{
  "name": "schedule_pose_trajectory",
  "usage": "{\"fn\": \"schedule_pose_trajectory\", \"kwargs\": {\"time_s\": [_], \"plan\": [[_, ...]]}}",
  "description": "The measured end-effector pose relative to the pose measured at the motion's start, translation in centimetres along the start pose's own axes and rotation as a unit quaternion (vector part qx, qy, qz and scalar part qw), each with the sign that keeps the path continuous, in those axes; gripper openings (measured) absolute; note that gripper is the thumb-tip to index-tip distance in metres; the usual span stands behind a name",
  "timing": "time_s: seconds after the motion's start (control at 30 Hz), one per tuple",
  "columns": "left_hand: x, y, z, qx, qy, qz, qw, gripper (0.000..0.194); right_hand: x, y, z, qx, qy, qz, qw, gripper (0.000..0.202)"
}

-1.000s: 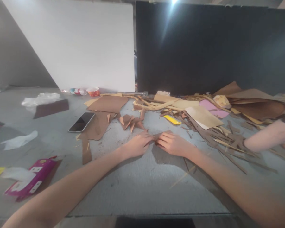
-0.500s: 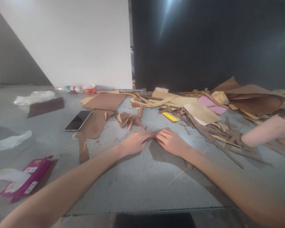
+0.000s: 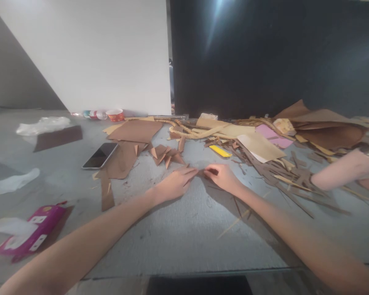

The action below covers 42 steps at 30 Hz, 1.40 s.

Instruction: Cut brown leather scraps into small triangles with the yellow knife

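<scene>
Close together over the middle of the table (image 3: 172,241), both hands work on a small piece of brown paper (image 3: 201,173), mostly covered by fingers. My left hand (image 3: 176,183) lies low on the table, its fingers closed together on the paper's left end. My right hand (image 3: 222,178) is curled, thumb and forefinger pinching the right end. Just beyond my left hand are several folded brown paper triangles (image 3: 166,155). A yellow utility knife (image 3: 220,151) rests past my right hand.
A phone (image 3: 100,155) lies on brown sheets (image 3: 123,162) at left, a purple tissue pack (image 3: 33,233) nearer. Paper strips (image 3: 295,180) are heaped at right, where another person's forearm (image 3: 341,169) rests. A paper cup (image 3: 115,115) stands by the back panel.
My right hand has turned and curled from flat fingers into a pinch, shifting slightly right. My left hand stays nearly in place.
</scene>
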<state>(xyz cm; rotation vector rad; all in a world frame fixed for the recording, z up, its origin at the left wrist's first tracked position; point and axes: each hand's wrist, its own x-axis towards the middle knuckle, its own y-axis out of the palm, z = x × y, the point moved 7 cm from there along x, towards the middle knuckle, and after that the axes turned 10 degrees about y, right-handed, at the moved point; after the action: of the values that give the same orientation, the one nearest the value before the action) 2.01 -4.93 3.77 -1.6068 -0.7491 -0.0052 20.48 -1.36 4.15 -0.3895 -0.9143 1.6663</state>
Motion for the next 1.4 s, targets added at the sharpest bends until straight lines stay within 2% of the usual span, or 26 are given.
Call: {"fn": "schedule_pose_trajectory", "kwargs": {"time_s": [0.23, 0.53, 0.97, 1.27, 1.4], "plan": [[0.4, 0.5, -0.6, 0.032, 0.013, 0.025, 0.999, 0.048, 0.3, 0.2, -0.3, -0.007, -0.001, -0.042, 0.999, 0.014], [0.6, 0.7, -0.9, 0.046, 0.015, 0.037, 0.998, 0.055, 0.5, 0.5, -0.7, -0.034, 0.026, -0.044, 0.998, 0.009], [0.8, 1.5, -0.9, 0.079, 0.019, 0.068, 0.994, 0.053, 0.8, 0.8, -1.0, -0.07, 0.033, -0.051, 0.996, 0.012], [1.4, 1.7, -1.5, 0.123, 0.023, 0.111, 0.986, 0.05, 0.7, 1.4, -1.4, -0.082, 0.036, -0.071, 0.993, 0.012], [1.5, 1.7, -1.6, 0.136, 0.003, 0.118, 0.984, 0.052, 0.4, 1.3, -1.6, -0.054, 0.051, -0.098, 0.992, 0.007]]}}
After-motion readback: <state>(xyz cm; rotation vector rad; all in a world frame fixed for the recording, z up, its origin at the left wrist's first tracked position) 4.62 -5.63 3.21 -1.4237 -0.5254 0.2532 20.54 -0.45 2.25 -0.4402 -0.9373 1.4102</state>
